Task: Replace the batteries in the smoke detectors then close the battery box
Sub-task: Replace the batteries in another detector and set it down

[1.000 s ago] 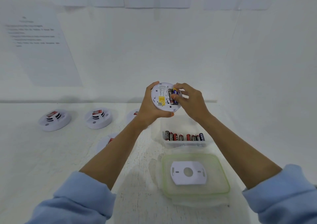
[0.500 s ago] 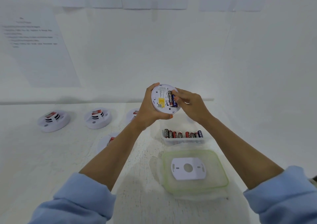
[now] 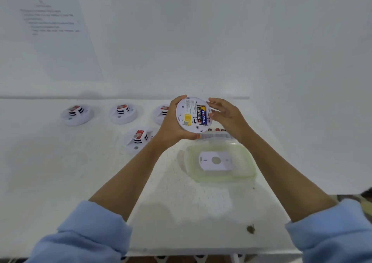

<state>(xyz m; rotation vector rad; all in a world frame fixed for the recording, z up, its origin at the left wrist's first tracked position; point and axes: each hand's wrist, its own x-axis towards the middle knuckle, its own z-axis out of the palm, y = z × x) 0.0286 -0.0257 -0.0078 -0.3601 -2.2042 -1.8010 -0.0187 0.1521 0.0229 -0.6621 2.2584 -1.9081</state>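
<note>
My left hand point(image 3: 173, 124) grips a round white smoke detector point(image 3: 189, 115) held up with its back facing me. Two batteries point(image 3: 201, 115), one black and one blue, sit side by side in its compartment. My right hand point(image 3: 226, 116) is at the detector's right edge, fingers loosely spread and off the batteries. The clear battery box point(image 3: 213, 134) with several batteries lies on the table behind my hands, mostly hidden. Its green-rimmed lid point(image 3: 247, 162) lies nearer me, with the detector's white mounting plate point(image 3: 216, 160) on it.
Other smoke detectors stand on the white table: far left point(image 3: 77, 114), middle point(image 3: 123, 113), one partly behind my left hand point(image 3: 161, 112), and a nearer one point(image 3: 138, 139). A white wall with printed sheets rises behind. A small brown stain point(image 3: 250, 229) marks the near edge.
My right hand has let go of the blue battery, now seated beside the black one, and has drawn back to the detector's right edge. The head camera has tilted down.
</note>
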